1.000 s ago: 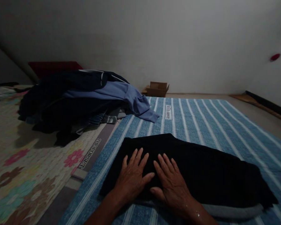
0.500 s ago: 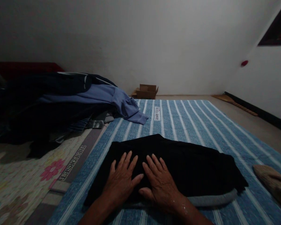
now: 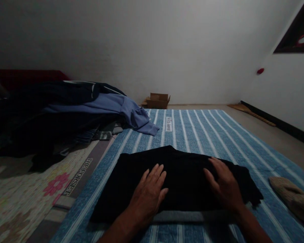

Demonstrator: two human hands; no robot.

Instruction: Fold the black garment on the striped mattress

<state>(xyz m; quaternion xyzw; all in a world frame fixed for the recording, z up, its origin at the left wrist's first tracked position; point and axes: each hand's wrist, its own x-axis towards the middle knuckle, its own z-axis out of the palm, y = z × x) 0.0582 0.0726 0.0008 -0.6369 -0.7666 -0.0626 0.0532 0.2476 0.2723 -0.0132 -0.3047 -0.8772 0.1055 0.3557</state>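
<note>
Right hand slid rightward since half second ago, off centre to right part of black garment; left hand stays near middle. Both hands flat, fingers spread, palms pressing cloth, gripping nothing. Garment lies on blue striped mat on floor, already folded into flat oblong, grey band along near edge; smoothing seems under way. Unfolded clothes pile waits at left. Open cardboard box by far wall, contents not visible.

Dim, murky indoor light with heavy shadow at the left, wide-angle bending at the edges, soft grainy detail.
</note>
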